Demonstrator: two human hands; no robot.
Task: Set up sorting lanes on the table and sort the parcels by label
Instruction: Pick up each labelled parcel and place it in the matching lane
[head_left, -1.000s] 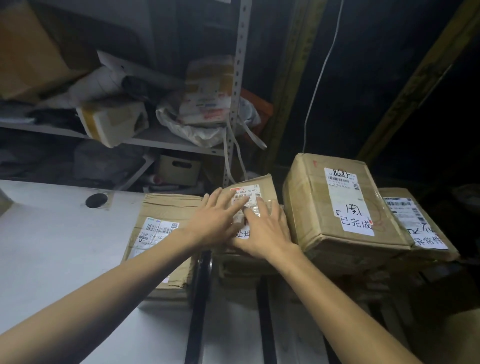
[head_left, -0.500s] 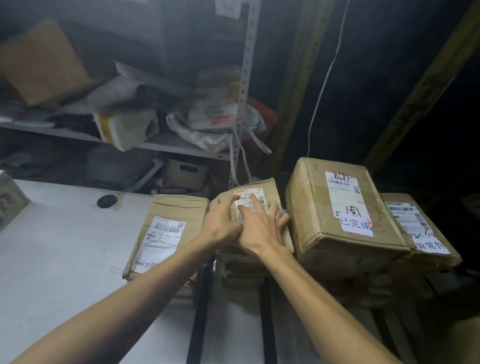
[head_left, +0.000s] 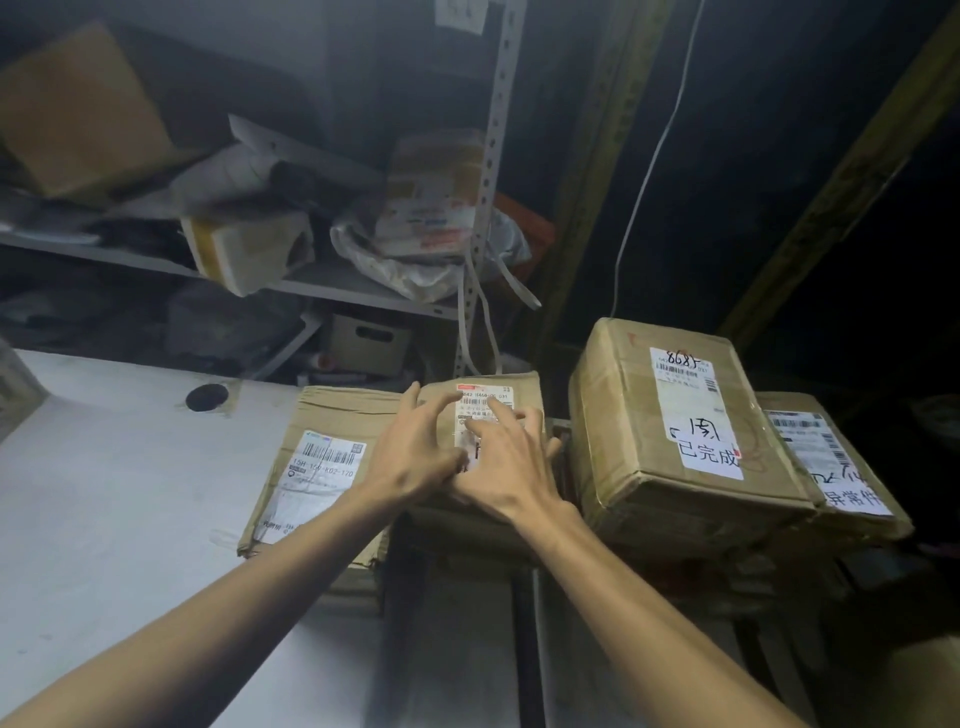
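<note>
Brown cardboard fills the middle of the frame: the small parcel (head_left: 524, 387) sits at centre, between a flat parcel (head_left: 332, 415) to its left and a large parcel (head_left: 623, 441) to its right; a fourth parcel (head_left: 810, 467) lies at far right, partly behind the large one. Both hands lie on top of the small parcel, side by side and touching each other; the left hand (head_left: 415, 460) has its fingers spread and lightly bent over the parcel's left half; the right hand (head_left: 506, 470) has its fingers splayed across the white shipping label (head_left: 485, 400), the outer ones reaching the parcel's right edge; neither hand is clamped round anything. The flat parcel rests on the white table (head_left: 104, 493) at lower left, with its barcode label face up; a round dark hole (head_left: 207, 397) marks the tabletop near its far edge. The large parcel carries a white label with handwriting. A metal shelf (head_left: 332, 286) in the upper left holds loose bags and boxes; a white cable (head_left: 655, 166) hangs at upper right.
</note>
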